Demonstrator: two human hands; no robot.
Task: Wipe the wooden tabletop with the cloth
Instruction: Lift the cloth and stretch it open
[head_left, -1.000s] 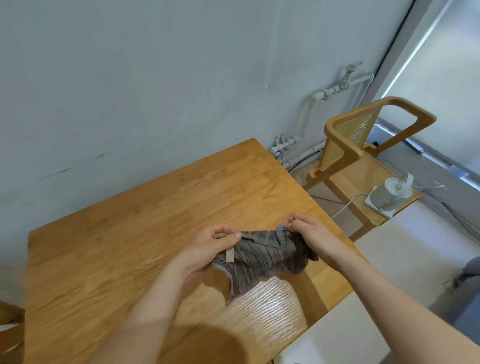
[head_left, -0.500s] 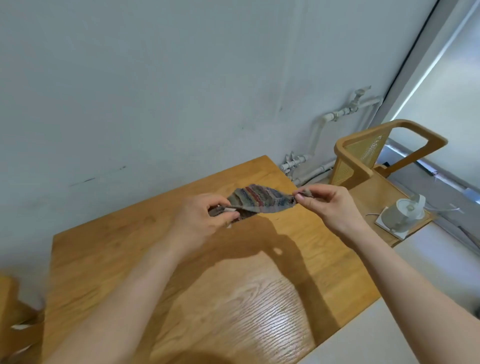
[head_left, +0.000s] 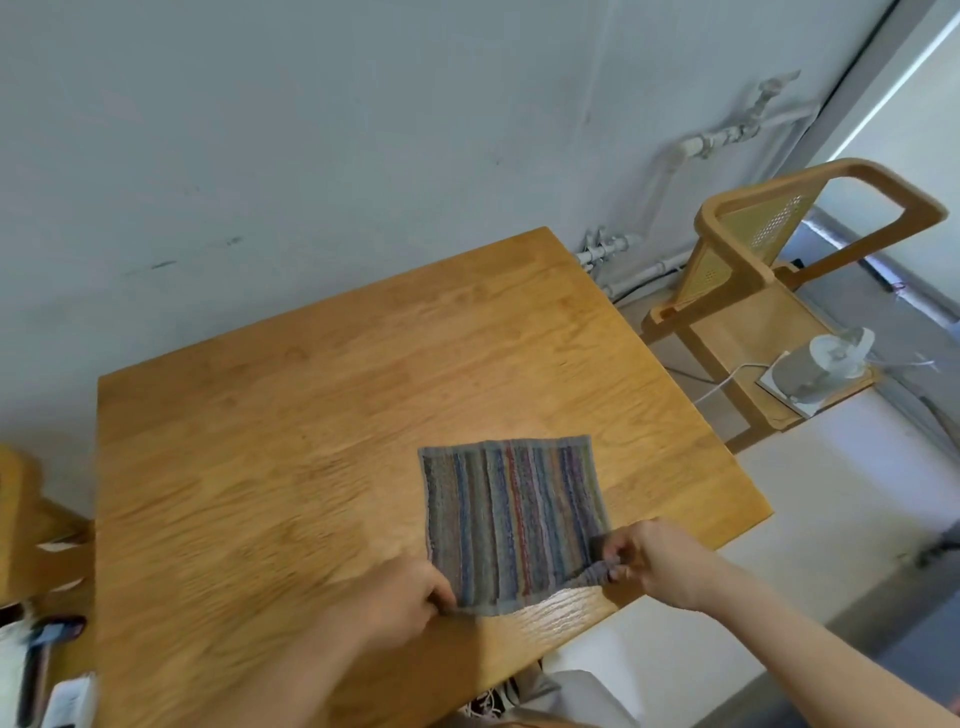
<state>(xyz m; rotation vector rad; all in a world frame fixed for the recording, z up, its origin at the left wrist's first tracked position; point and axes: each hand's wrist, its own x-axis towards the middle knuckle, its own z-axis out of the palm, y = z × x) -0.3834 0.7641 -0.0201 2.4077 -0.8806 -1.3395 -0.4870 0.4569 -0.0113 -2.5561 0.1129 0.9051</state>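
Observation:
A striped grey, blue and red cloth lies spread flat on the right front part of the wooden tabletop. My left hand pinches the cloth's near left corner. My right hand pinches the near right corner, where the fabric is bunched up a little. Both hands sit close to the table's front edge.
A wooden chair stands to the right of the table, with a small white device and its cable on the seat. Pipes run along the wall behind. Another wooden piece and small items are at the left edge.
The cloth was bunched, then stretched in the air between both hands. Now it lies flat and unfolded on the table, and both hands have come back toward the front edge.

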